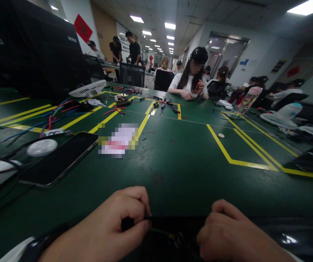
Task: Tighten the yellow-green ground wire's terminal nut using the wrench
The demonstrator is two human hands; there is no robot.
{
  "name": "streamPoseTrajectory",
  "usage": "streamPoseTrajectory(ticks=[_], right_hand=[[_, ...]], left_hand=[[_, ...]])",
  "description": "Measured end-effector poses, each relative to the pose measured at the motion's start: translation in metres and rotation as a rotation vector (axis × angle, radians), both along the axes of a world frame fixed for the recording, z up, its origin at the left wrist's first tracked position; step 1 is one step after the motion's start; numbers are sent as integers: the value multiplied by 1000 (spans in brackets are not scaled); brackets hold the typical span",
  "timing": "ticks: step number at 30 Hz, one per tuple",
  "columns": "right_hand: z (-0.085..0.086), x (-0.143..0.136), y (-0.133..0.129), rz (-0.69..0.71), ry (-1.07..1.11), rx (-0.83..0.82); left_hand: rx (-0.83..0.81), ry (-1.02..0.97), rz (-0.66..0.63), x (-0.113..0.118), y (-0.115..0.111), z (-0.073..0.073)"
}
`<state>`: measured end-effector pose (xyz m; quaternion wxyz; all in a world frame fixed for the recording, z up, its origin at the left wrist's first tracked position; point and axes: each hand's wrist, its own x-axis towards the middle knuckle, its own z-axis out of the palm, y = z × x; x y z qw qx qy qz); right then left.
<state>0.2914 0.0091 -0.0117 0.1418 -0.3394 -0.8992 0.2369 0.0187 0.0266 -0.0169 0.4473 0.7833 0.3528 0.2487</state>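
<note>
Close to the front edge of the green table (161, 171), my left hand (126, 218) has thumb and fingertips pressed together on a thin dark wire (148, 218). My right hand (224, 233) is to the right, a gap apart, with its fingers curled; what it holds, if anything, is hidden. Between and below the hands is a dark area where a thin green and yellow strand (163, 232) shows faintly. A phone (60, 160) lies left of my left hand, and a blurred white and red paper (119, 142) lies beyond it.
Colored wires (52, 116), a round white disc (42, 147) and a black monitor (33, 47) are at the left. Small wired parts (164, 103) lie farther back. Across the table sits a person (186, 83). White fans (284, 116) stand at the right.
</note>
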Motion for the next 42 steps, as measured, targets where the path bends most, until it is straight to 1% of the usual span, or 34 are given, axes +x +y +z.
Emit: streamPoseTrajectory(ticks=[3, 6, 8, 11, 13, 16, 18, 19, 21, 22, 23, 24, 26, 29, 31, 36, 40, 42], right_hand=[[8, -2, 3, 41, 11, -10], [26, -3, 12, 93, 37, -35], [38, -4, 20, 136, 46, -85], [54, -6, 30, 248, 41, -164], [61, -7, 34, 305, 31, -169], [67, -6, 35, 334, 11, -162], [68, -3, 31, 307, 69, -202], [67, -2, 28, 253, 121, -224], [65, 2, 20, 73, 212, -212], [64, 3, 16, -10, 215, -175], [62, 3, 12, -48, 183, -128], [59, 3, 9, -48, 140, -78], [54, 2, 6, 14, 91, 13], [47, 0, 5, 81, 112, 91], [44, -1, 5, 95, 93, 91], [41, -7, 5, 78, -6, 64], [42, -9, 5, 108, 5, 26], [45, -9, 6, 96, 15, 8]], left_hand=[[-15, 9, 0, 1, 0, 1], [-17, 20, -6, 0, 0, 1], [-6, 28, -4, -1, 0, 0], [10, 23, -8, -1, -1, -1], [8, 21, -7, -1, 0, -1], [0, 25, -4, 0, 0, 0], [3, 17, -12, -1, 1, 0], [8, 9, -15, -1, 1, 0], [18, -5, -18, -2, 1, -1], [20, -8, -16, -2, 1, -2], [20, -7, -15, -2, 1, -2], [18, -3, -17, -2, 1, -2], [8, 6, -21, -2, 1, -3], [1, 4, -19, -1, 1, -1], [11, 0, -9, -1, 0, 0], [3, 18, -14, -1, 0, 2], [0, 16, -5, 0, 1, 3], [1, 17, 4, 1, 1, 2]])
